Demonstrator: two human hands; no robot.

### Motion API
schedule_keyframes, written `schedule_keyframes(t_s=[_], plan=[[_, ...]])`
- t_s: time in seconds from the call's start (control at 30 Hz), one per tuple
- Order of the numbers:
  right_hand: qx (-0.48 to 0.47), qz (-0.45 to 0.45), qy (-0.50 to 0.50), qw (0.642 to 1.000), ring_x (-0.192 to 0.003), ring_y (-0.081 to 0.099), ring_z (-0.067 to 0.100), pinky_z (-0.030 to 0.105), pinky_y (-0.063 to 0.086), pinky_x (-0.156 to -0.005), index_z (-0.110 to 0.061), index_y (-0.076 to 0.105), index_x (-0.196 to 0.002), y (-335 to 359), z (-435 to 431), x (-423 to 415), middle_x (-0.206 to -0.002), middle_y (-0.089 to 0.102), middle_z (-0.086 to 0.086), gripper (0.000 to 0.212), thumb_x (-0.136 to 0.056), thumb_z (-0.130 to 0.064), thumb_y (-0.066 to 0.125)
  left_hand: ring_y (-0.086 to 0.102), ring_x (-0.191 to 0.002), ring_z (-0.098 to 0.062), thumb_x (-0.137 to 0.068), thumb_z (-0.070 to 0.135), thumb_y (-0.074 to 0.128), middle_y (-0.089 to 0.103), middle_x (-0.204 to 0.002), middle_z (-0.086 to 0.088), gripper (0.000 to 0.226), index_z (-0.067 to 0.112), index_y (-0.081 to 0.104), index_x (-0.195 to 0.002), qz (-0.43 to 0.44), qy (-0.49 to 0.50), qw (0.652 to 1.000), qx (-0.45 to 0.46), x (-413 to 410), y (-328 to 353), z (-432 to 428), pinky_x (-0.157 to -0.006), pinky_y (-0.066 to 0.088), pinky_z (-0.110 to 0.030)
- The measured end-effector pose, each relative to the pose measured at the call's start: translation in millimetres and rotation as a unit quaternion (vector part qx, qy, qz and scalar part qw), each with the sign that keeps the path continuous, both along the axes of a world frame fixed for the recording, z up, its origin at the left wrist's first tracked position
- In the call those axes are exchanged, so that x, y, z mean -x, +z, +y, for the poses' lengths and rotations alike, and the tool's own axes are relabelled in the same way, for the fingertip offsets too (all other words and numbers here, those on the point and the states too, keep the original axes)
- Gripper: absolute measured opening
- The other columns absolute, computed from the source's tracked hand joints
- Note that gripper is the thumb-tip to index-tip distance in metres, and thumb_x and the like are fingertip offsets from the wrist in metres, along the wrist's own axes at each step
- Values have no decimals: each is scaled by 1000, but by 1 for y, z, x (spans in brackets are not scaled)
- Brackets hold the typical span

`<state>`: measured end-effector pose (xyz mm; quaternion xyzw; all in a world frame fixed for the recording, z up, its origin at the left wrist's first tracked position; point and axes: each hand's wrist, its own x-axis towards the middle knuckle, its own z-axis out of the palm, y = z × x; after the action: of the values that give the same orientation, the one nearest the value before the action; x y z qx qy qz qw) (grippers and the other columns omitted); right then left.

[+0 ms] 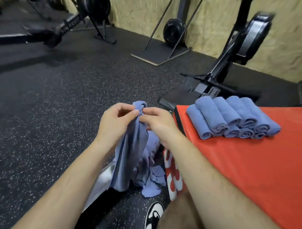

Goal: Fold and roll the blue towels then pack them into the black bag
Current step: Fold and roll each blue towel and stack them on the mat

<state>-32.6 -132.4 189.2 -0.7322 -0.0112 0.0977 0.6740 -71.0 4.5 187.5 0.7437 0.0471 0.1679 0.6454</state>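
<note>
Where the blue towel (133,148) is held: at its bunched top end, between the fingers of both hands, from which it hangs down toward the floor (41,107).
Left hand (114,124): fingers curled, the towel's top pinched between thumb and forefinger.
Right hand (157,122): fingers curled, the same top end pinched from the opposite side, close to the left fingertips.
Loose towels (151,181): heaped on the floor below the fingers, partly hidden by the held towel.
Rolled towels (235,116): stacked in two layers on the red desk (249,173), right of the fingers and well apart from them.
Silvery and black object (103,180): seen under the hanging towel; what it is cannot be told.
Exercise machines (171,30): stood beyond the fingers, along the wall.
</note>
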Motion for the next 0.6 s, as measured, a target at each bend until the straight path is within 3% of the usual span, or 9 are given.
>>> schedule_keyframes(t_s=[0.07,0.17,0.23,0.33,0.43,0.6], plan=[[37,-68,-28,997,-79,62,11,34,52,-71,-4,74,-98,42,-27,7,-93,75,7,17,-81,-5,70,65,-79,6,-87,16,76,73,-84,12,7,21,72,-89,-49,-28,998,-33,0,39,-27,-72,47,-11],[50,-159,-89,982,-74,57,6,30,50,-70,2,71,-88,109,-76,27,-79,71,5,16,-79,-11,69,69,-89,-3,-88,21,75,73,-91,9,8,26,69,-90,-131,-77,987,-51,1,97,-77,-82,52,-23],[43,-193,-128,972,-68,57,2,25,49,-66,-6,73,-79,149,-112,43,-70,65,-7,5,-83,-6,69,68,-86,-5,-90,23,74,72,-89,9,8,25,66,-90,-176,-110,977,-43,4,132,-114,-81,53,-25],[61,-223,-186,955,-64,61,-6,25,54,-72,-23,69,-66,193,-174,69,-65,68,-16,26,-84,-5,69,64,-77,-8,-91,25,72,69,-85,2,12,18,62,-89,-214,-168,962,-29,10,171,-173,-74,52,-27],[74,-219,-231,945,-60,61,2,23,54,-56,-19,74,-76,213,-237,98,-70,71,-5,16,-84,-6,69,55,-69,-8,-92,22,70,61,-77,1,15,18,59,-83,-211,-236,949,-2,17,190,-235,-66,45,-26],[87,-160,-336,924,-70,63,10,31,54,-68,-17,77,-83,188,-347,153,-76,73,-3,21,-77,-3,63,50,-67,-13,-93,25,65,55,-71,4,22,26,54,-74,-136,-283,949,10,27,160,-326,-65,42,-36]])
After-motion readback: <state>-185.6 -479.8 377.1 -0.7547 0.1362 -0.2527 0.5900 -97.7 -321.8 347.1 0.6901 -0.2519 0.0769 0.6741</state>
